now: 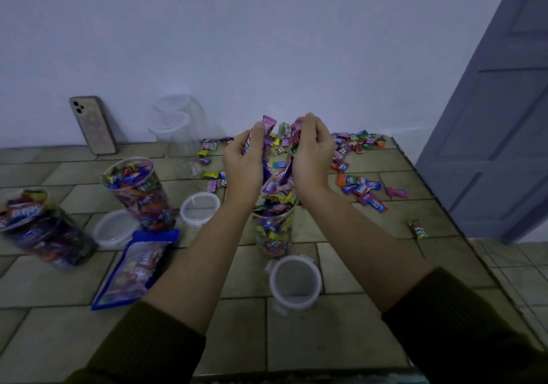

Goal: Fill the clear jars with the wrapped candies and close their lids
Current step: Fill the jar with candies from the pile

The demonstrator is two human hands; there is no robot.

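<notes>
While the left hand (pixel 243 164) and the right hand (pixel 311 153) are raised side by side above the centre jar (pixel 274 229), each has its fingers curled round a bunch of wrapped candies (pixel 268 124), and a few wrappers dangle from the palms toward the jar's mouth. The centre jar stands upright and open near the middle of the tiled worktop (pixel 326 339), heaped to its rim, with the near lid (pixel 296 281) lying just in front of it. To the left a 2nd jar (pixel 139 193) stands open and full, the middle lid (pixel 200 207) on its right and the left lid (pixel 114 228) on its left. A 3rd jar (pixel 41 229), also packed with candies, sits at the far left (too blurred to tell whether it is capped). A blue candy bag (pixel 136 265) lies flat in front of the 2nd jar. At the back, 2 empty jars (pixel 178 128) stand close to the wall (pixel 267 42), and a phone (pixel 93 125) leans against it. Loose candies (pixel 358 146) are scattered over the far right of the worktop, with 1 green candy (pixel 418 228) apart near the right edge. A grey door (pixel 489 116) fills the right side.
</notes>
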